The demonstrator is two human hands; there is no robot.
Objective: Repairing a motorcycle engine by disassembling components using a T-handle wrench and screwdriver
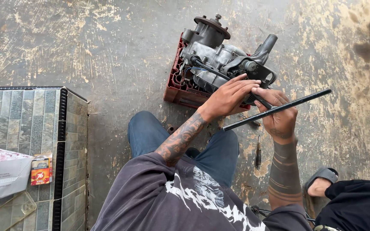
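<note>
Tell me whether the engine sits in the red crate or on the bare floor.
In the crate. The engine rests on top of the red crate, whose wall shows beneath it and keeps it off the floor.

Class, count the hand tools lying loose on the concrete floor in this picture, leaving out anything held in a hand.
1: a screwdriver lies on the floor beside the person's right knee, below the right hand. Others may be hidden under the engine or arms.
</note>
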